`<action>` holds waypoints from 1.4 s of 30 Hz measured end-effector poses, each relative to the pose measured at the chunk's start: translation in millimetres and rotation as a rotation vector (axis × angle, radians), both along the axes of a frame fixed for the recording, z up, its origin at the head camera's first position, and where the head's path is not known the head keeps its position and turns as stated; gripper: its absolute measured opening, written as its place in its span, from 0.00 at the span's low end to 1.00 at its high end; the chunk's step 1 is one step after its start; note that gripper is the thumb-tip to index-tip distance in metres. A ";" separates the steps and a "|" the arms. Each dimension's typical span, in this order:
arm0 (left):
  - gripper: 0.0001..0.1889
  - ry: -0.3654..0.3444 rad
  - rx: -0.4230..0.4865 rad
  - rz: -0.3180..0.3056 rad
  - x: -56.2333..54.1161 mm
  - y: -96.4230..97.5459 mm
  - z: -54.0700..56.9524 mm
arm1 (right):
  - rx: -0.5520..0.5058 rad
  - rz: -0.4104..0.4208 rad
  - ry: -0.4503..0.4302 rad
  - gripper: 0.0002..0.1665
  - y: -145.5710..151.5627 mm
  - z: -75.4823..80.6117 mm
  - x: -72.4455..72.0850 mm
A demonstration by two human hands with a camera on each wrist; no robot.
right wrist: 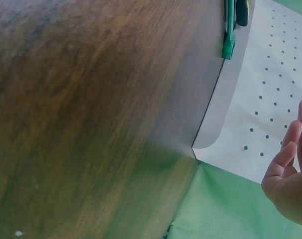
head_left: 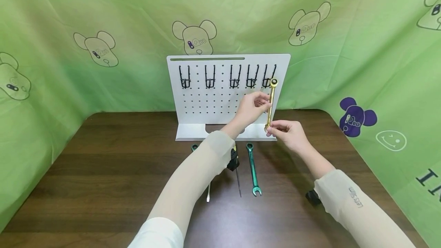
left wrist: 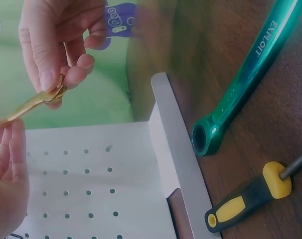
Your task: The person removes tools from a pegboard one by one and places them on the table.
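Observation:
A gold combination wrench stands nearly upright before the right side of the white pegboard. My left hand pinches its shank around the middle. Lower down, the thumb and fingers of my right hand pinch the open-jaw end, also visible in the left wrist view with the right hand above the left hand. The wrench's ring end overlaps the rightmost black hook; I cannot tell whether they touch. In the right wrist view a hand shows at the edge, the wrench out of sight.
Several black double-prong hooks line the pegboard's top. On the brown table lie a green combination wrench and a yellow-black screwdriver. My left forearm partly covers other tools, including a flat screwdriver tip. Green cloth hangs behind.

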State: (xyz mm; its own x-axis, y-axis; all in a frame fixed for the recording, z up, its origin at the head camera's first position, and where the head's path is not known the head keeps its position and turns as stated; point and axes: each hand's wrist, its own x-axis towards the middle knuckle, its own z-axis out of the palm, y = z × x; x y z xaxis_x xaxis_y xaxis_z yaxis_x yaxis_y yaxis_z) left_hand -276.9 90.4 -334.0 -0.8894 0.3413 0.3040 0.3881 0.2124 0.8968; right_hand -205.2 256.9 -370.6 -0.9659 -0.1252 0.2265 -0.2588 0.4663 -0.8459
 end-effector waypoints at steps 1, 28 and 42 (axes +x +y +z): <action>0.10 0.000 0.004 -0.002 0.3 0.2 0.0 | 0.000 0.000 0.003 0.13 0.1 -0.1 0.3; 0.10 0.119 0.043 -0.096 12.8 -1.7 9.5 | -0.059 -0.006 0.060 0.14 1.3 5.1 15.6; 0.10 0.080 0.041 -0.148 20.7 -12.8 5.9 | -0.125 0.085 0.069 0.12 -3.5 0.1 25.1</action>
